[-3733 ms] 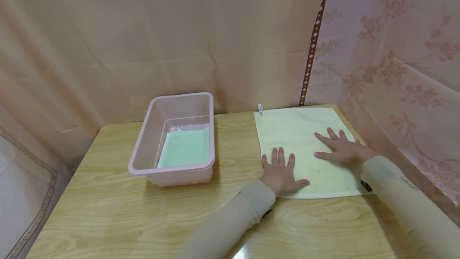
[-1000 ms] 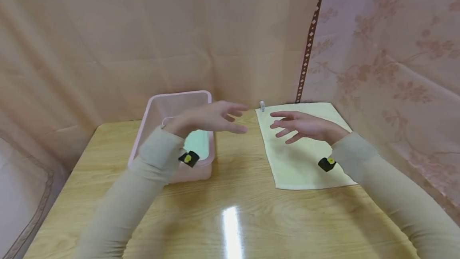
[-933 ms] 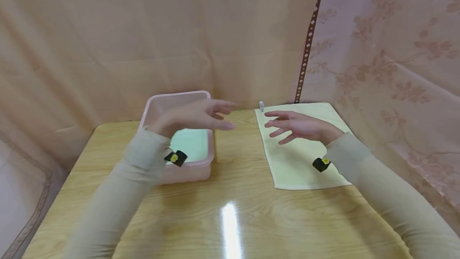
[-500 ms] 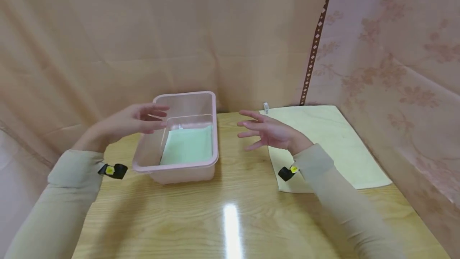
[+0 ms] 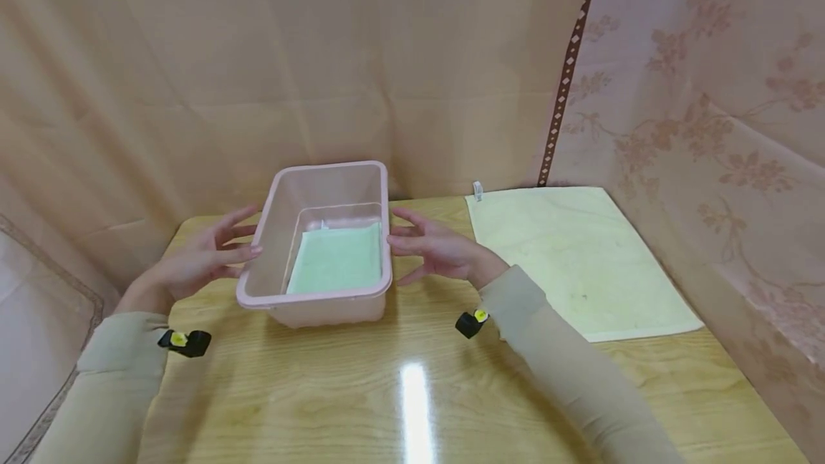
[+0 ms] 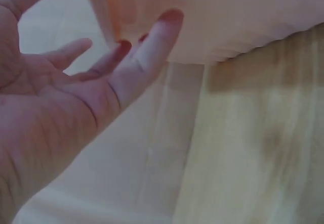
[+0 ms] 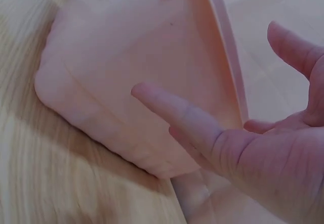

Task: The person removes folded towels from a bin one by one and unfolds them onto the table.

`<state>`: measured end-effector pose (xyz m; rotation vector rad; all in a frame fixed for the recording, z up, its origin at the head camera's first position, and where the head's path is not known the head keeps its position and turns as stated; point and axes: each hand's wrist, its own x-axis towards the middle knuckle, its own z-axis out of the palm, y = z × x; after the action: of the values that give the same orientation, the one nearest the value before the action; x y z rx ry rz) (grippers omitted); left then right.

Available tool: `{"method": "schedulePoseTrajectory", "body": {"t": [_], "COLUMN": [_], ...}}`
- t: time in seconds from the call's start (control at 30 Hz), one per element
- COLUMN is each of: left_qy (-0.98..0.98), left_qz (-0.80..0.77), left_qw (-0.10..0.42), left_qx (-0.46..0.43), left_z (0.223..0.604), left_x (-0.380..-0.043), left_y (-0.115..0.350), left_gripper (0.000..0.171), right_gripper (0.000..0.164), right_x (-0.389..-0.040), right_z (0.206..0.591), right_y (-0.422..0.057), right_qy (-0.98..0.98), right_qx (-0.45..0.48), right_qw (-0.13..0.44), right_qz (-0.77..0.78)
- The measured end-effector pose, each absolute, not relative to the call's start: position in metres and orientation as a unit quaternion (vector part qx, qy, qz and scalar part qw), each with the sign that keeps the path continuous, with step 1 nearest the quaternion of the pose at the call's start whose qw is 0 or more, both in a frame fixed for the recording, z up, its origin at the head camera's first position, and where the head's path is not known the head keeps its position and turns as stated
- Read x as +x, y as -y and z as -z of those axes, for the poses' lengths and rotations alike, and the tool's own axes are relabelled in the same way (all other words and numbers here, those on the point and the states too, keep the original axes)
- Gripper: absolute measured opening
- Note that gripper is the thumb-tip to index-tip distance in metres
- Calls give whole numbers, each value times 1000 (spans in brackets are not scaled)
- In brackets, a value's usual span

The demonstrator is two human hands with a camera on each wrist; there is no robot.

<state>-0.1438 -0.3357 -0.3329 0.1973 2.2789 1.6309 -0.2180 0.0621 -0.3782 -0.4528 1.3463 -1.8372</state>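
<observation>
A pink plastic basin (image 5: 329, 310) stands on the table between my two hands. Inside it lies a folded pale green towel (image 5: 336, 260). My left hand (image 5: 200, 256) is at the basin's left side, thumb at the rim and fingers spread beneath; its fingertips (image 6: 169, 19) overlap the outer wall in the left wrist view. On the opposite side, my right hand (image 5: 438, 245) has its fingers parted, the tips right by the right rim. The right wrist view shows those fingers (image 7: 172, 107) extended in front of the basin's outer wall. Neither hand curls round anything.
A pale yellow towel (image 5: 580, 263) lies spread flat on the wooden table (image 5: 335, 399), its white tag (image 5: 478, 190) at the back left corner. A beige curtain (image 5: 309, 56) hangs behind the table, and a floral cloth (image 5: 722, 134) hangs along the right.
Both hands were flat on the yellow towel, then lifted off and moved left. The left hand crossed over the basin to its far side; the right hand came to its right side.
</observation>
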Motion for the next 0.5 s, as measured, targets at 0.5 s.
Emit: {"method": "schedulePoseTrajectory", "body": {"t": [0.5], "left_qy": [-742], "left_qz": [-642], "left_qw": [169], "left_qx": [88], "left_z": [369], "left_x": [-137], "left_y": [347], "left_gripper": [76], "right_gripper": [89], "right_x": [-204], "right_z": [391], "right_y": [-42], "right_qy": [-546], "right_qx": [-183], "right_qw": [340], "right_qz": [743]}}
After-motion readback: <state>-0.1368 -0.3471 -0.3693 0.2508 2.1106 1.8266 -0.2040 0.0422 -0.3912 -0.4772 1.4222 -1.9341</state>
